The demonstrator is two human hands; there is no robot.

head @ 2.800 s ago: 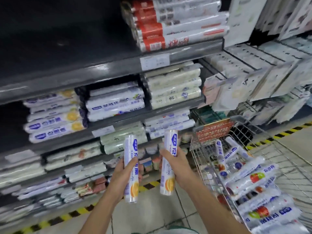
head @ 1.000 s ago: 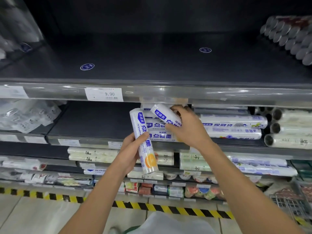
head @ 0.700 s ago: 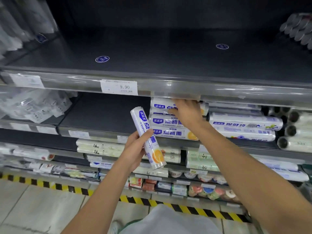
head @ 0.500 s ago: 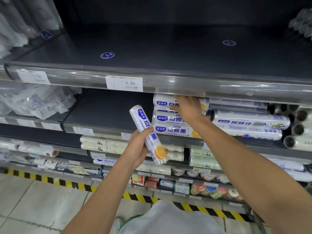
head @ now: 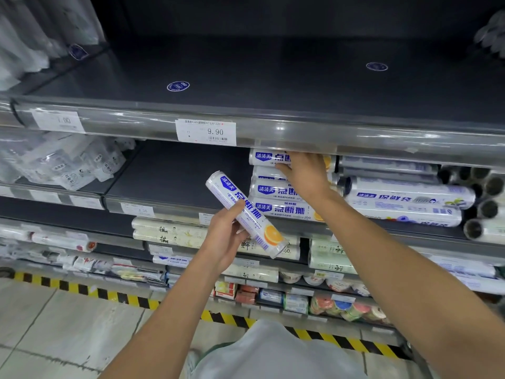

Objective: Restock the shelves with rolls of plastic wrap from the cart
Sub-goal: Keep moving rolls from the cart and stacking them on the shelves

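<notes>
- To the left of the left hand's fingers, a bare stretch of the middle shelf (head: 177, 176) is seen, below the 9.90 price tag (head: 206, 131).
- A roll of plastic wrap (head: 247, 214) is gripped by the left hand (head: 222, 239), with the fingers curled round its middle. It is held tilted, orange-printed end down, in front of the shelf edge and not yet on it.
- Just right of those fingers, a stack of matching rolls (head: 284, 209) is laid lengthwise on the shelf.
- The top roll (head: 266, 156) of the stack is touched by the right hand (head: 306, 173). The fingers are nearly straight and laid flat over it, and nothing is grasped.
- The step in hand is judged to be the seating of that top roll. It should be pushed back flush with those beneath and steadied so that it cannot roll off.
- The held roll would best be levelled and laid in the bare stretch beside the stack, label outward.
- The cart is not in view.
</notes>
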